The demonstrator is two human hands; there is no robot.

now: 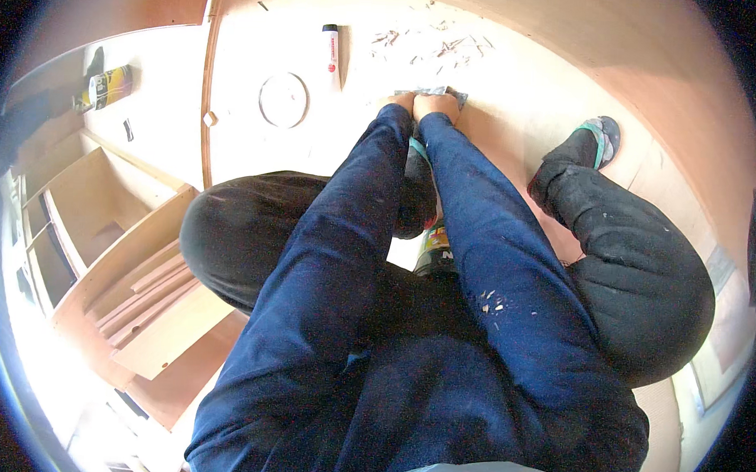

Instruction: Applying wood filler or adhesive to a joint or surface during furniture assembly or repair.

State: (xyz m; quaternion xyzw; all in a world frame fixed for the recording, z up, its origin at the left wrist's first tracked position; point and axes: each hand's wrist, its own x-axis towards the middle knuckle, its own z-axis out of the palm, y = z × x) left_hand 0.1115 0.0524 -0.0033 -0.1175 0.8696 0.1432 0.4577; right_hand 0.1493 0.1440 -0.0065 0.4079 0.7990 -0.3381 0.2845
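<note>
On my screen, the left hand (402, 100) and right hand (437, 107) sit close together at a thin grey thing (460, 97) on the pale floor (244, 140). The fingers are hidden, so I can't tell whether either hand grips it. A leg and a sleeve (495, 223) hide most of a can (435, 251); I can't see inside. To the left, a wooden box (178, 202) has long wood strips (154, 290) in it.

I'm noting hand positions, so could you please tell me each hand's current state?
Left hand: at the flat grey piece; open or closed cannot be told.
Right hand: beside it, at the same piece; likewise cannot be told.
</note>
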